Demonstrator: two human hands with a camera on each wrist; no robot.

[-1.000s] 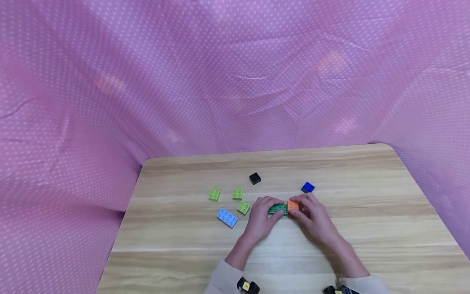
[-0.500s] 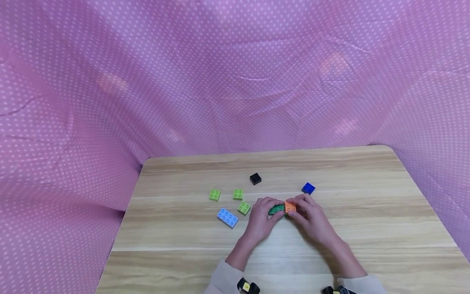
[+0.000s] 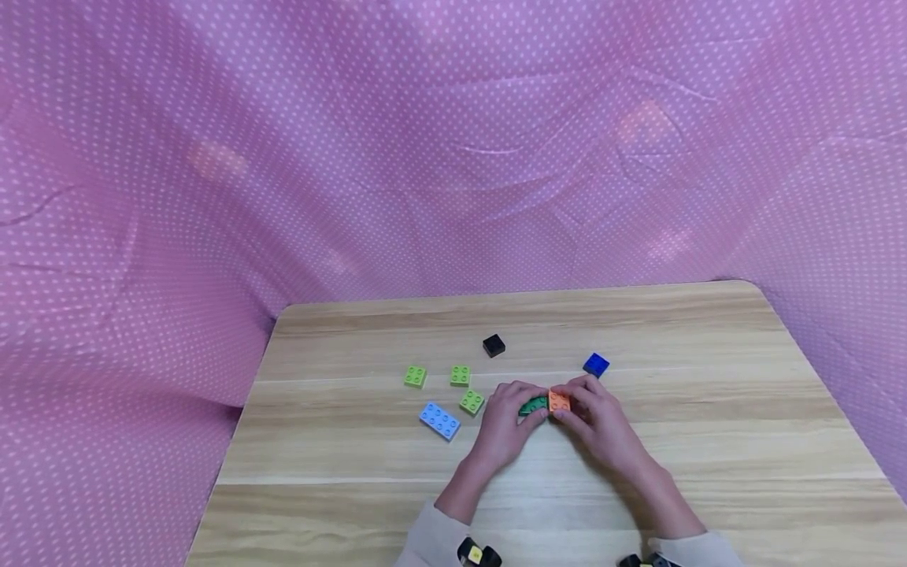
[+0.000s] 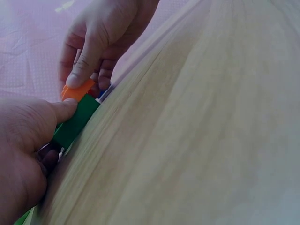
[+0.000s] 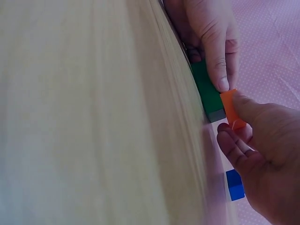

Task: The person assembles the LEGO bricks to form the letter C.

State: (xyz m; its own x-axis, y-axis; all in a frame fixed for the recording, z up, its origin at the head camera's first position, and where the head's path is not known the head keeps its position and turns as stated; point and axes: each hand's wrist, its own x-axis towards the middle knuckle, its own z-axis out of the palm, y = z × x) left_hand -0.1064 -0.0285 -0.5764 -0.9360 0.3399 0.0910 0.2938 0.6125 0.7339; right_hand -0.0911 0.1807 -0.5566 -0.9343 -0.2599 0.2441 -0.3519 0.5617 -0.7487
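Note:
A long dark green toy brick point(image 3: 533, 405) lies on the table between both hands. My left hand point(image 3: 501, 425) holds it, thumb on the near side and fingers on the far side. My right hand point(image 3: 605, 425) pinches an orange square brick point(image 3: 559, 401) between thumb and fingers. In the right wrist view the orange brick point(image 5: 233, 108) sits on top of the end of the green brick point(image 5: 206, 91), and the left thumb touches close beside it. From the left wrist view the orange brick point(image 4: 77, 90) looks slightly tilted over the green one point(image 4: 77, 122).
A dark blue brick point(image 3: 596, 365) lies just beyond the right hand. A black brick point(image 3: 494, 345) is farther back. Left of the hands are a light blue long brick point(image 3: 439, 421) and lime green bricks point(image 3: 472, 402). Pink dotted cloth point(image 3: 453, 157) hangs behind the wooden table point(image 3: 340, 457).
My right hand has moved the orange brick slightly left, over more of the green brick's right end. The left hand keeps its hold, and the loose bricks stay in place.

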